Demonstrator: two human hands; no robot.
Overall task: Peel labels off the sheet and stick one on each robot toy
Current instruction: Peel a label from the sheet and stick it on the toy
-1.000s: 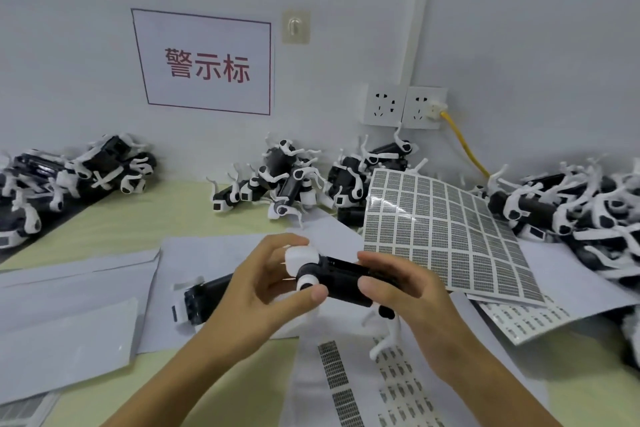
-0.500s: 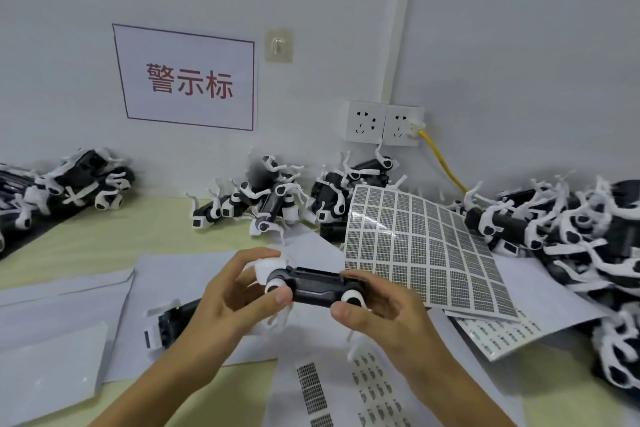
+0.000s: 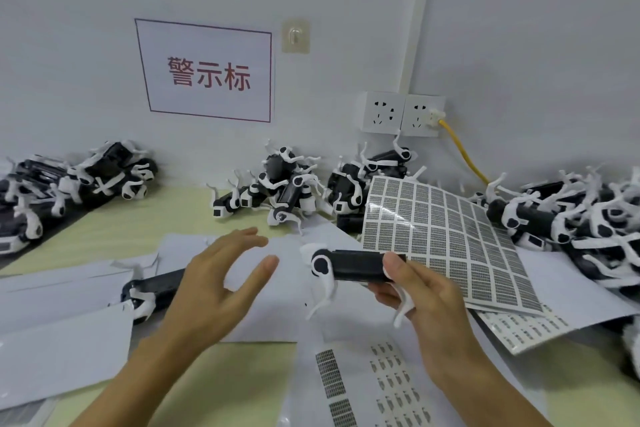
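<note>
1. Right hand [image 3: 429, 291] grips a black-and-white robot toy [image 3: 349, 265] by its rear end, thumb on top, just left of the label sheet [image 3: 446, 239].
2. Left hand [image 3: 214, 281] holds nothing, fingers spread, left of the toy and apart from it.

I'm looking down at my own two arms coming up from the bottom of the view. Both forearms are bare all the way to the frame edge: no sleeves, no cuffs. My left hand [image 3: 221, 282] wears nothing, no glove, no ring that I can make out, no watch or band at the wrist. My right hand [image 3: 427, 302] is the same, bare, with a plain wrist and nothing strapped on. The nails look short and unpainted; the thumbnail on the right shows clearly near the top of that hand. No markings, tape or bandages on either arm, as far as this wide-angle picture lets me tell.
</note>
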